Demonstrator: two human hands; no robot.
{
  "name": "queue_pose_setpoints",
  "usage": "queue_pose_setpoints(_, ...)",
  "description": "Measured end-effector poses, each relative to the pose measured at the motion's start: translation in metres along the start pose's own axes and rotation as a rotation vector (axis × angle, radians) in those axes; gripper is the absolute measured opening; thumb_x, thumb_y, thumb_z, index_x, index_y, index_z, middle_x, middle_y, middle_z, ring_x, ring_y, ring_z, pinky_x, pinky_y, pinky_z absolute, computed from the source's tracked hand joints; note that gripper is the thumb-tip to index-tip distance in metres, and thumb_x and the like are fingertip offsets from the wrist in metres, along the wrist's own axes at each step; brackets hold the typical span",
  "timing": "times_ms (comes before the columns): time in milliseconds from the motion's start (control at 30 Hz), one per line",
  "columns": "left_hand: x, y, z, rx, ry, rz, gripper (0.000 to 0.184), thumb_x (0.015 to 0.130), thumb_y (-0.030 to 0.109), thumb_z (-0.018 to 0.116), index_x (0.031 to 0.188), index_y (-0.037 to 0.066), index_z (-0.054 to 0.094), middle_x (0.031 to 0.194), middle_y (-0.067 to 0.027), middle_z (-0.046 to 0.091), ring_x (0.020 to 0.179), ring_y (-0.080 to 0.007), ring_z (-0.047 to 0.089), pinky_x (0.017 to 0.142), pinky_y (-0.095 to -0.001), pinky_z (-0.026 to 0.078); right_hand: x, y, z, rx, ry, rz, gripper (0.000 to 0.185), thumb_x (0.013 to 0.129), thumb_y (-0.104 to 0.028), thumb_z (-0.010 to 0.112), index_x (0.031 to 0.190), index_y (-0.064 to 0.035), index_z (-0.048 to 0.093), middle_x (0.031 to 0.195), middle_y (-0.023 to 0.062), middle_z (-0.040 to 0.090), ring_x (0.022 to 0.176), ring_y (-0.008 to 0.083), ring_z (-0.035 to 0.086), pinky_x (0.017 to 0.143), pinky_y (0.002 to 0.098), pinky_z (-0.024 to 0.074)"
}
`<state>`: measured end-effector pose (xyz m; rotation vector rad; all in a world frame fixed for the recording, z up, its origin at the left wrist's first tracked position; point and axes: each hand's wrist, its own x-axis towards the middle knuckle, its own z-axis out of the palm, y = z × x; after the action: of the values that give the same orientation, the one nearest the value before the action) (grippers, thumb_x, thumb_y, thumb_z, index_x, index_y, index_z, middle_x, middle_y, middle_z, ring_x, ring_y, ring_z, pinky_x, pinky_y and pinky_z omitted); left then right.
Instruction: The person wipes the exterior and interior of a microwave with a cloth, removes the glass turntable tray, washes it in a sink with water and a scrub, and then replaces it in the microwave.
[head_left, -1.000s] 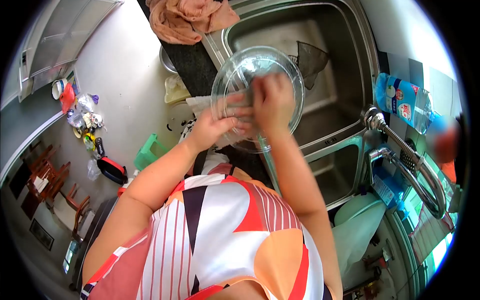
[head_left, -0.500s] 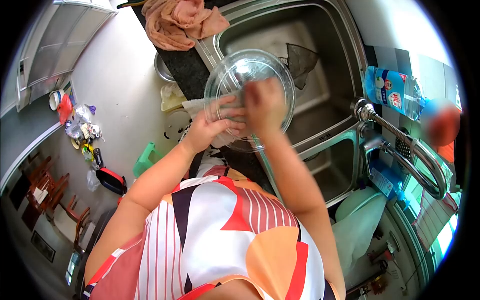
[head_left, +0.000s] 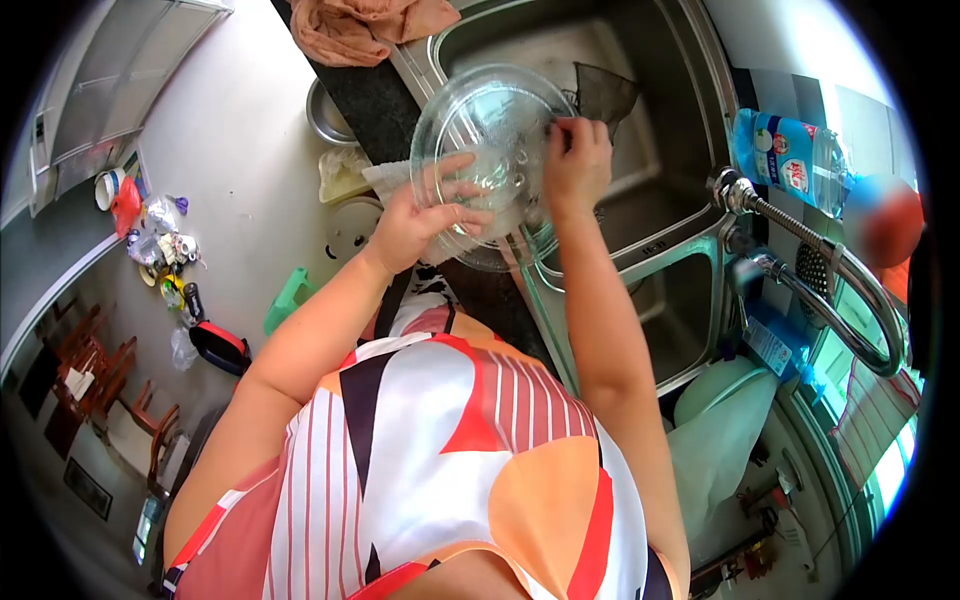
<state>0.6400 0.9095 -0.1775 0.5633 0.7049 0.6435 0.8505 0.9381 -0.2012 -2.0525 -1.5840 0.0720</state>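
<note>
A round clear glass lid or dish (head_left: pixel 490 120) is held above the counter edge and the large sink basin. My left hand (head_left: pixel 425 215) grips its near left side, thumb and fingers seen against the glass. At its right rim is my right hand (head_left: pixel 578 165), fingers pinched together around something dark and small that I cannot make out. A dark mesh piece (head_left: pixel 604 95) lies in the large basin (head_left: pixel 650 150), just beyond my right hand. Under the glass, a whitish cloth (head_left: pixel 388 178) shows on the counter.
A peach cloth (head_left: pixel 365 25) lies at the top of the dark counter (head_left: pixel 370 100). At the right are the faucet (head_left: pixel 740 192), its curved spout and a blue-labelled bottle (head_left: pixel 790 160). The small basin (head_left: pixel 675 315) is nearer me. A green stool (head_left: pixel 290 300) stands lower left.
My right hand has moved from over the middle of the glass to its right rim. The glass has shifted slightly upward in view, and my left hand still holds it.
</note>
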Motion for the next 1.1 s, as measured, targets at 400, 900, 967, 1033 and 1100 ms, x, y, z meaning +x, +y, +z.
queue_pose_setpoints(400, 0.003, 0.000, -0.011, -0.136, -0.105, -0.038, 0.062, 0.079, -0.006, 0.049, 0.137, 0.002, 0.027, 0.120, -0.0132, 0.052, 0.103, -0.0230, 0.057, 0.087, -0.0338, 0.047, -0.011, -0.059, -0.021, 0.312, -0.162, -0.361, 0.012, 0.060, -0.014, 0.065, 0.070, -0.0137, 0.059, 0.074, 0.0044, 0.056, 0.067, 0.0263, 0.055, 0.055, 0.0383, 0.0433)
queue_pose_setpoints(900, 0.004, -0.005, -0.020, -0.194, -0.172, -0.045, 0.073, 0.078, -0.010, 0.048, 0.142, 0.011, 0.019, 0.126, -0.0189, 0.048, 0.113, -0.0300, 0.053, 0.092, -0.0409, 0.045, -0.047, -0.058, -0.040, 0.319, -0.265, -0.376, 0.011, 0.066, -0.010, 0.066, 0.075, -0.0123, 0.060, 0.078, 0.0038, 0.056, 0.069, 0.0275, 0.053, 0.059, 0.0368, 0.0438)
queue_pose_setpoints(967, 0.003, -0.001, -0.019, -0.190, -0.172, -0.084, 0.073, 0.079, -0.009, 0.049, 0.142, 0.012, 0.019, 0.128, -0.0204, 0.046, 0.111, -0.0340, 0.054, 0.092, -0.0429, 0.045, -0.002, -0.063, -0.009, 0.192, -0.088, -0.263, 0.008, 0.069, -0.010, 0.065, 0.073, -0.0108, 0.058, 0.077, 0.0056, 0.055, 0.070, 0.0292, 0.053, 0.059, 0.0390, 0.0437)
queue_pose_setpoints(1033, 0.004, 0.003, -0.017, -0.209, -0.165, -0.100, 0.072, 0.079, -0.008, 0.050, 0.141, 0.012, 0.020, 0.128, -0.0201, 0.046, 0.110, -0.0348, 0.054, 0.091, -0.0432, 0.045, 0.036, -0.046, 0.016, 0.063, 0.054, -0.127, 0.007, 0.075, -0.015, 0.062, 0.074, -0.0096, 0.057, 0.079, 0.0085, 0.056, 0.072, 0.0318, 0.053, 0.060, 0.0425, 0.0439)
queue_pose_setpoints(1100, 0.001, 0.007, -0.016, -0.206, -0.167, -0.115, 0.070, 0.080, -0.006, 0.050, 0.141, 0.011, 0.021, 0.128, -0.0193, 0.046, 0.109, -0.0343, 0.055, 0.090, -0.0419, 0.046, 0.019, -0.035, 0.007, -0.040, 0.028, -0.060, 0.008, 0.075, -0.014, 0.062, 0.073, -0.0089, 0.057, 0.078, 0.0084, 0.055, 0.071, 0.0317, 0.053, 0.058, 0.0430, 0.0438)
